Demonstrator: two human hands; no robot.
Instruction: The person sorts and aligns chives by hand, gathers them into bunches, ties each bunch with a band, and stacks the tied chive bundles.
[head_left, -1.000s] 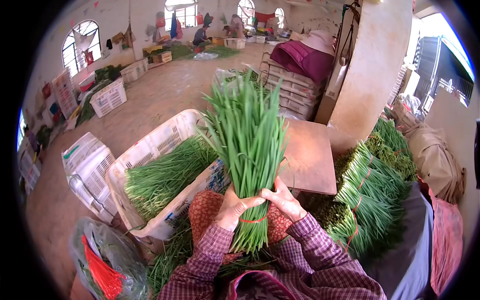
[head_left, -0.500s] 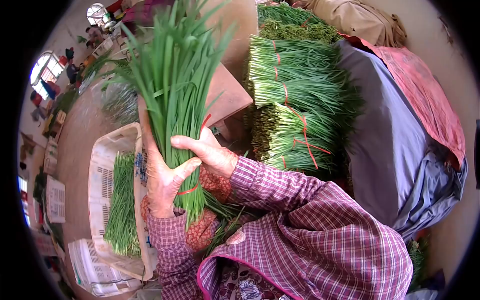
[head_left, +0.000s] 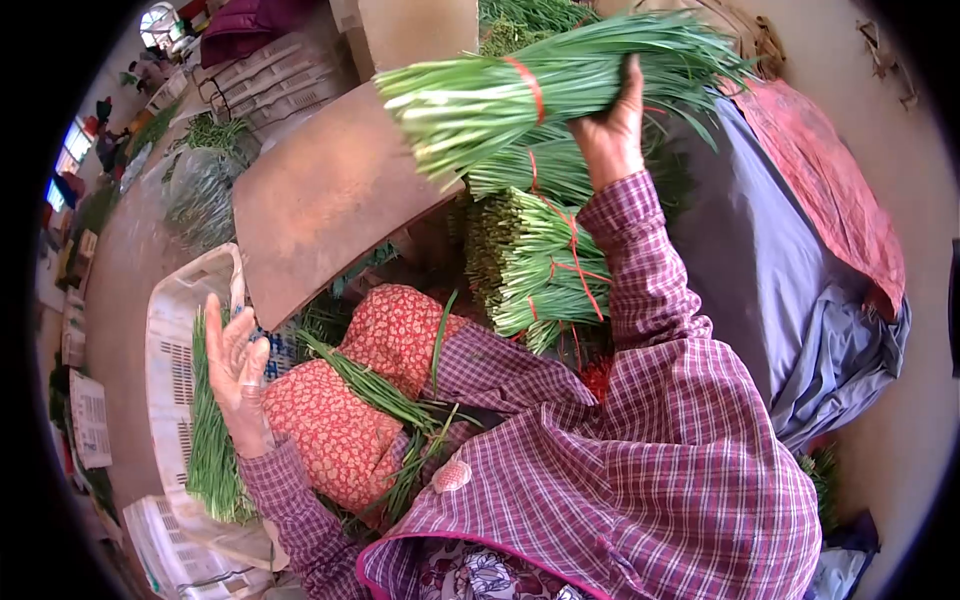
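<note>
A: What does my right hand [head_left: 610, 135] carry?

B: A tied bundle of chives [head_left: 530, 85]: long, flat, glossy green blades, paler at the cut ends, cinched by a thin red band [head_left: 527, 85]. My fingers close around the leafy half, so the bundle lies level, cut ends pointing left over the edge of the brown board [head_left: 320, 190], a smooth, flat, rectangular panel.

A: And below that hand?

B: A stack of tied bundles [head_left: 535, 265], cut ends outward, each girdled with the same red string. The held bundle hangs just above the stack; contact cannot be made out. Right of the stack lies crumpled grey cloth [head_left: 770, 290], soft and folded.

A: The left hand [head_left: 235, 365]?

B: Open, fingers spread, palm turned up, holding nothing. It sits at the rim of a white plastic crate [head_left: 170, 355] with a slotted wall, over loose chives [head_left: 205, 440] lying lengthwise inside. My knee under red patterned fabric [head_left: 340, 420] lies between the two hands, a few stray blades across it. My sleeves are plaid, woven purple.
</note>
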